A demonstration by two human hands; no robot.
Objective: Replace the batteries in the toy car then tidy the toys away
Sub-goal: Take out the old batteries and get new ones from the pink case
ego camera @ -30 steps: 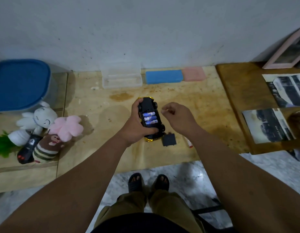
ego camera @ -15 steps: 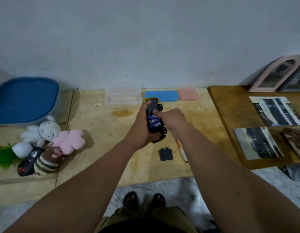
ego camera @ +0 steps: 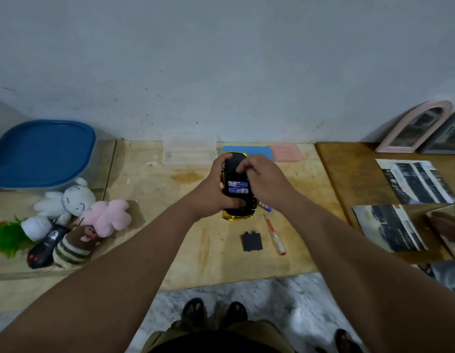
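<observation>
- Head view: the toy car (ego camera: 235, 187) is held upside down above the counter (ego camera: 201, 240), near its middle, w/ gold body below and black underside up.
- Left hand (ego camera: 213, 189) wraps the car from the left side, thumb at the rear end, so the grip is closed on the car. Right hand (ego camera: 263, 178) has fingers curled over the front part of the underside, above the open bay; it presses or pinches there, cannot tell if it holds a cell.
- Two blue batteries (ego camera: 238, 187) sit in the bay; the third slot is hidden by fingers.
- Handling, as I judge: car is light, hard plastic, smooth shell, prob. slippery; best hold is on the sides btw. the wheels, as the left hand does. Battery springs need a firm push.
- Battery cover (ego camera: 252, 241) and screwdriver (ego camera: 274, 235) lie just in front of the car, near the counter front edge; cover is thin, tabs may be fragile.
- Room: bare counter left of the car; plush toys (ego camera: 94, 217) and blue-lid bin (ego camera: 43, 154) are well apart at the left, photos (ego camera: 389, 231) at the right.
</observation>
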